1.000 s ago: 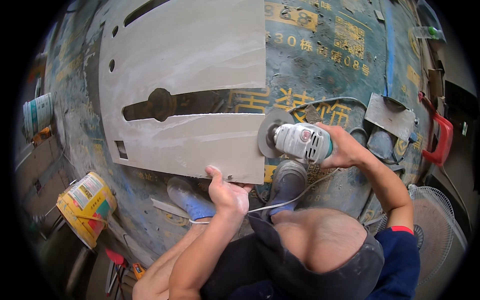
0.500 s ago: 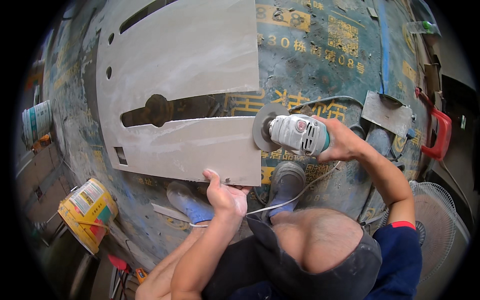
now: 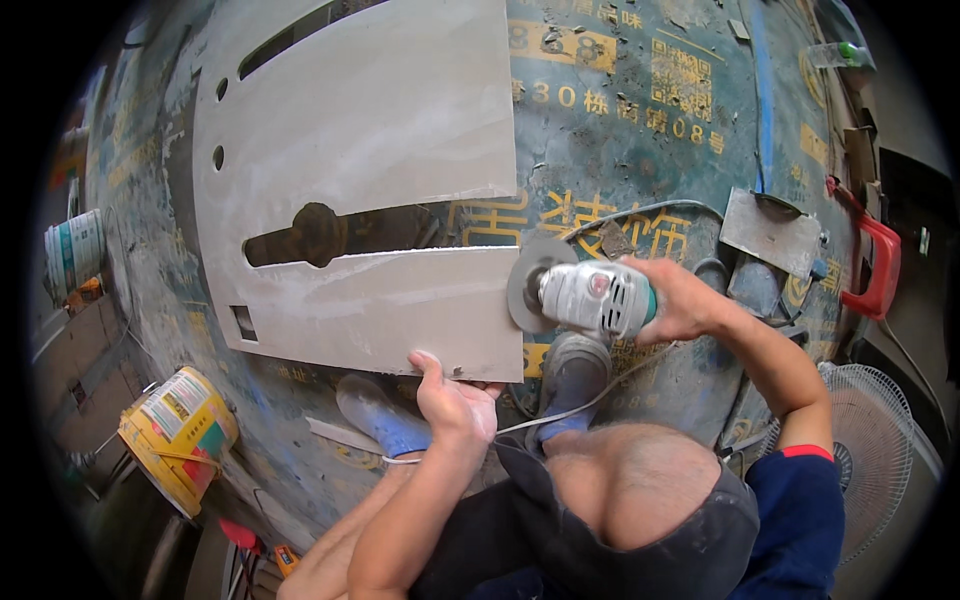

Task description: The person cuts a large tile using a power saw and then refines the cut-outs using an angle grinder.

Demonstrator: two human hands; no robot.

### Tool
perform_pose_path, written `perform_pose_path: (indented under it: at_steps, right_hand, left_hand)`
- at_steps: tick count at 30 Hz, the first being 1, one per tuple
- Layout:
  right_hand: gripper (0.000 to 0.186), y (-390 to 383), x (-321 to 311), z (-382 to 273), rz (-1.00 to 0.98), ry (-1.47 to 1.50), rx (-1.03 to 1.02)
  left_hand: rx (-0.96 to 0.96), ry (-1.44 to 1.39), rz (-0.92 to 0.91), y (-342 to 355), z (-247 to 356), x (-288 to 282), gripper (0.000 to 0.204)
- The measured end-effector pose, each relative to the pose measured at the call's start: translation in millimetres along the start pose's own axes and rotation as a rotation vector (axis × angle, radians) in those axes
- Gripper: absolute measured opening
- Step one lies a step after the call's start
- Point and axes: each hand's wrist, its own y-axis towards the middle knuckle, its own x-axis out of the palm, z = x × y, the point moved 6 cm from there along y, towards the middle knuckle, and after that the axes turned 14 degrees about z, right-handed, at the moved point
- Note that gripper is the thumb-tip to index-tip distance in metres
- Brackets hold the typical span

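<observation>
My right hand (image 3: 672, 298) is wrapped round the rear body of a dusty grey and teal angle grinder (image 3: 598, 296). Its round disc (image 3: 535, 285) stands right by the right edge of a large pale tile slab (image 3: 370, 305); whether the two touch I cannot tell. A long slot with a rounded bulge, several holes and a small rectangular opening are cut in the slab. My left hand (image 3: 456, 400) grips the slab's near edge close to its right corner, thumb on top and fingers under it.
Green printed sheeting (image 3: 620, 150) covers the floor. A cord (image 3: 590, 398) runs past my boots (image 3: 575, 375). Right are a metal plate tool (image 3: 770, 230), a red handle-shaped object (image 3: 872, 262) and a fan (image 3: 865, 450). At left stand a yellow bucket (image 3: 180, 430) and a white bucket (image 3: 75, 252).
The slab appears slightly lower in view, its near edge still in my left hand. The grinder is at nearly the same place beside the slab's right edge.
</observation>
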Motion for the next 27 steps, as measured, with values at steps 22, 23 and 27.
perform_pose_path:
  at_steps: [22,23,27]
  right_hand:
    - [0.062,-14.9,-20.2,26.8,0.285,0.29,0.232]
    - [0.061,-16.0,-25.5,26.5,0.33,0.348,0.248]
    - [0.059,-25.5,-42.0,47.8,0.434,0.411,0.249]
  left_hand:
    - [-0.037,-0.022,-0.008,31.8,-17.7,-0.3,0.066]
    - [-0.044,-0.047,-0.01,38.6,-19.1,-2.2,0.065]
    - [-0.017,-0.072,-0.015,49.0,-23.8,1.2,0.066]
